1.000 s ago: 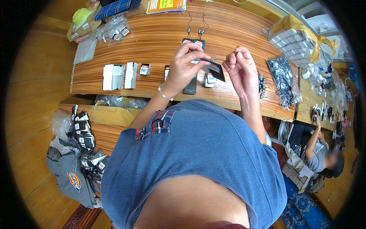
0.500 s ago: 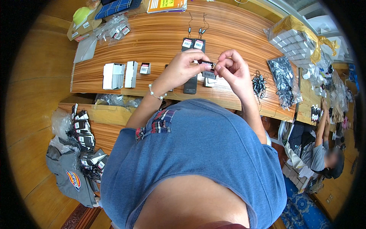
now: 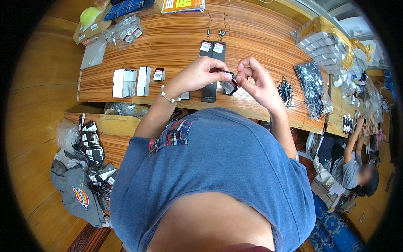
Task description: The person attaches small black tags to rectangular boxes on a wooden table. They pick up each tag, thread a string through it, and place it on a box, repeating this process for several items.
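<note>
— So, what's biggest?

— A long wooden table, its grain running side to side. Below its front edge a lower wooden shelf shows, and left of that a heap of black packets sits in clear plastic beside a grey bag.

— And on the table?

— At the far right, a stack of white boxes wrapped in clear film with a gold ribbon. Near it lies a black foil bag, and just left of that a small tangle of black cords. Toward the left stand two white boxes, with a small card beside them. In the middle, two long black packages lie side by side, each with a pale label at its far end.

— Anyone else around?

— Yes, a person in a grey top sits low at the right, well apart from the table's middle.

— Now the hands?

— Both are raised over the table's near edge, just in front of the black packages. The left hand, a bead bracelet on its wrist, is curled with fingertips pinching a small black item. The right hand is curled too, thumb and forefinger closed on the same item from the other side.

— So where is that item?

— Between the two hands, held off the table, tilted; its detail is too small to tell.
</note>
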The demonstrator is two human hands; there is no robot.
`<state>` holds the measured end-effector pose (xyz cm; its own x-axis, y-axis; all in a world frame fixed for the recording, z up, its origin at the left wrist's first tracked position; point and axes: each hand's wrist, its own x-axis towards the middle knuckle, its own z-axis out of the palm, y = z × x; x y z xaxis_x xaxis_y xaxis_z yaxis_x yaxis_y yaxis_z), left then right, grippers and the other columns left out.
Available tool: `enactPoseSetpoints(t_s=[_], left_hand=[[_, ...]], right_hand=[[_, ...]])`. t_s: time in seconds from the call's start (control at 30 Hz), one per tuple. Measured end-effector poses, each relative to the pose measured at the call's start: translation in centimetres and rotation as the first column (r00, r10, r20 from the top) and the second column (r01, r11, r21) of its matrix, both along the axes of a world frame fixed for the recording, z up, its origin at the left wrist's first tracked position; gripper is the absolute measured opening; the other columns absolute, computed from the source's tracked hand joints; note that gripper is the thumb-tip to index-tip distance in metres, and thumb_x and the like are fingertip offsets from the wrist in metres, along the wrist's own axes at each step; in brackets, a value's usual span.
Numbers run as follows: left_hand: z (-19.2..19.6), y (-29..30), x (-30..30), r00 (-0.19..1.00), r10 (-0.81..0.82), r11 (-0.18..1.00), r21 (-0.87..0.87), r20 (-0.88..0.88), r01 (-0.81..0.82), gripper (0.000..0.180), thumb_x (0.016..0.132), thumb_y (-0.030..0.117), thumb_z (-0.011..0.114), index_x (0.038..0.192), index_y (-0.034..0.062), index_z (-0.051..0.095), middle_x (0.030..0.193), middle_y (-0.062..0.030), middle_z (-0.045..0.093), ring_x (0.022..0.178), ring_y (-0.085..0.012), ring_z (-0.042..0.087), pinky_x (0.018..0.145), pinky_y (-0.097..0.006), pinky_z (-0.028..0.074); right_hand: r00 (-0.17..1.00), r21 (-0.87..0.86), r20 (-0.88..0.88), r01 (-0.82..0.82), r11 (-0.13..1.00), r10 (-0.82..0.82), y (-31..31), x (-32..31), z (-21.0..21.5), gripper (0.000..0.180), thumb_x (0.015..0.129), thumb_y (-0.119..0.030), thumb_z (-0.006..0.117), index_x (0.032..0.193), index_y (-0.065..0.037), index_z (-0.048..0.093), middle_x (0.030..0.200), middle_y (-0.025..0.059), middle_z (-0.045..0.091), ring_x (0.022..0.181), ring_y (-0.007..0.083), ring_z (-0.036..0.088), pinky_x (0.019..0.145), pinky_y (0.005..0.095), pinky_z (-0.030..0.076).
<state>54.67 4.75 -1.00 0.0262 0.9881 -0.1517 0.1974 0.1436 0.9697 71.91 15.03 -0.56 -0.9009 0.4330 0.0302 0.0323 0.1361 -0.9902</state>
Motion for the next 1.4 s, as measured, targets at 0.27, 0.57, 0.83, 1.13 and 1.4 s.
enactPoseSetpoints(t_s=[0.27, 0.57, 0.83, 1.13, 1.4], left_hand=[[-0.5, 0.1, -0.2, 0.983, -0.148, 0.989, -0.031, -0.104, 0.146, 0.020, 0.080, 0.019, 0.063, 0.087, 0.0000, 0.066, 0.073, -0.0052, 0.064, 0.068, -0.0093, 0.057, 0.064, -0.025, 0.045], [-1.7, 0.4, -1.1, 0.953, -0.273, 0.955, -0.081, 0.134, 0.285, 0.017, 0.082, 0.015, 0.062, 0.089, -0.0011, 0.065, 0.079, -0.0026, 0.064, 0.072, -0.0066, 0.054, 0.068, -0.022, 0.043], [-0.3, 1.1, -0.7, 0.923, 0.061, 0.998, 0.005, -0.379, -0.064, 0.021, 0.076, 0.023, 0.066, 0.084, 0.0044, 0.060, 0.061, -0.0034, 0.057, 0.058, -0.0116, 0.054, 0.055, -0.027, 0.042], [-4.4, 1.7, 0.2, 0.968, 0.252, 0.858, 0.465, -0.014, -0.217, 0.034, 0.086, 0.030, 0.055, 0.105, 0.0019, 0.051, 0.108, -0.0107, 0.050, 0.109, -0.0221, 0.046, 0.092, -0.032, 0.035], [-6.0, 0.9, 1.7, 0.870, 0.060, 0.975, 0.159, 0.490, -0.156, 0.037, 0.091, 0.018, 0.047, 0.124, 0.0054, 0.037, 0.113, -0.0084, 0.050, 0.107, -0.0136, 0.047, 0.091, -0.029, 0.038]], right_hand=[[0.985, -0.061, 0.083, -0.147, 0.987, 0.152, 0.1, 0.1, -0.4, 0.020, 0.079, 0.002, 0.052, 0.096, -0.003, 0.044, 0.068, -0.0002, 0.052, 0.064, 0.0056, 0.047, 0.060, 0.0215, 0.039], [0.959, -0.388, -0.045, -0.274, 0.880, 0.279, 0.9, -0.4, -2.4, 0.015, 0.085, -0.002, 0.054, 0.096, -0.004, 0.044, 0.074, 0.0042, 0.059, 0.067, 0.0084, 0.054, 0.060, 0.0204, 0.042], [0.986, -0.499, -0.099, -0.165, 0.851, 0.133, 0.7, -1.2, -3.9, 0.015, 0.089, -0.016, 0.053, 0.097, -0.004, 0.048, 0.074, 0.0055, 0.060, 0.065, 0.0093, 0.055, 0.060, 0.0211, 0.044], [0.955, -0.763, -0.297, -0.223, 0.606, -0.022, 1.2, -1.8, -5.5, 0.022, 0.093, -0.025, 0.045, 0.094, -0.004, 0.052, 0.070, 0.0098, 0.058, 0.062, 0.0145, 0.054, 0.059, 0.0238, 0.044], [0.960, -0.695, -0.260, -0.110, 0.711, -0.105, 2.1, -1.9, -3.7, 0.025, 0.094, -0.024, 0.040, 0.096, -0.001, 0.051, 0.073, 0.0110, 0.059, 0.059, 0.0156, 0.056, 0.058, 0.0248, 0.047]])
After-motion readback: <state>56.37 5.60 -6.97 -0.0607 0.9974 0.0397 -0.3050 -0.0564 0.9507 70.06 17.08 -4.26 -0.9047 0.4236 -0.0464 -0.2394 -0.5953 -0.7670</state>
